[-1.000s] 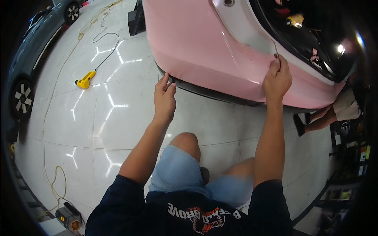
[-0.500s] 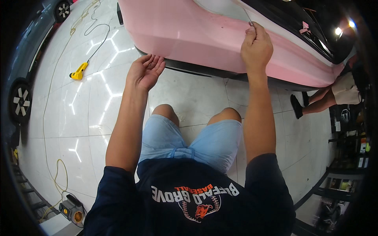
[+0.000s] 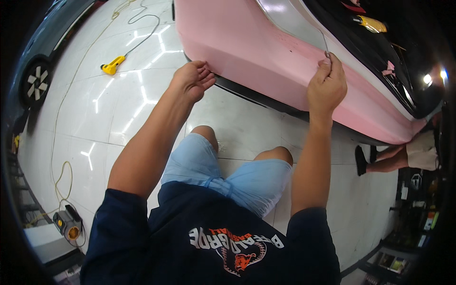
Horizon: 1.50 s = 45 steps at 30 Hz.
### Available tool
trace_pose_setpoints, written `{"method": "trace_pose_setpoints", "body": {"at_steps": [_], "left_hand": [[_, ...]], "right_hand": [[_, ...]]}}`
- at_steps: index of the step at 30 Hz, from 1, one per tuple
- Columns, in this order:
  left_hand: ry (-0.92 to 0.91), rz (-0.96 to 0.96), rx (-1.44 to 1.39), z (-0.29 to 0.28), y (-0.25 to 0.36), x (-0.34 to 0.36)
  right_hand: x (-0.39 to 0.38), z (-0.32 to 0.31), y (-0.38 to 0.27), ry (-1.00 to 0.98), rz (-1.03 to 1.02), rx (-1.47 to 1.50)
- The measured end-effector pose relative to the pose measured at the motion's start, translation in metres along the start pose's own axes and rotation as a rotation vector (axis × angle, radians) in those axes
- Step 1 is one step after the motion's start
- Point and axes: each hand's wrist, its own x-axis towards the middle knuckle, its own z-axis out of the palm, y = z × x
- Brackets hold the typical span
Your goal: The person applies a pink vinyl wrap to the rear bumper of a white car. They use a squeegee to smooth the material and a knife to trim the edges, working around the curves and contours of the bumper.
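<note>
Two hands on a smooth pink car panel, glossy white floor below.

We have our left hand [image 3: 194, 80] with fingers loosely curled and apart, tips just touching the lower curve of the matte pink wrapped panel [image 3: 266, 57] above its black sill. Our right hand [image 3: 327, 85] is pinched tight on a thin wire-like strand [image 3: 325, 43] running up along the panel's upper edge. A yellow tool [image 3: 113, 65] on a cord lies well apart on the shiny tiles.

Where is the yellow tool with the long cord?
In the head view, the yellow tool lies on the white floor at upper left, left of the pink car panel and beyond the left hand.
</note>
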Motion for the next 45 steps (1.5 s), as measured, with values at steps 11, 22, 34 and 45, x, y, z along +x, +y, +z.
{"method": "trace_pose_setpoints", "body": {"at_steps": [11, 22, 34, 45], "left_hand": [[0.049, 0.012, -0.054, -0.002, -0.003, 0.001], [0.050, 0.101, -0.025, -0.023, -0.013, 0.010], [0.184, -0.017, 0.114, 0.010, 0.013, 0.008], [0.024, 0.072, -0.289, -0.003, -0.017, 0.007]], "right_hand": [[0.000, 0.004, -0.003, 0.017, -0.041, -0.014], [0.000, 0.005, -0.003, 0.033, -0.075, -0.019], [0.002, 0.009, -0.004, 0.059, -0.060, 0.020], [0.000, 0.009, 0.004, -0.106, 0.145, 0.184]]}}
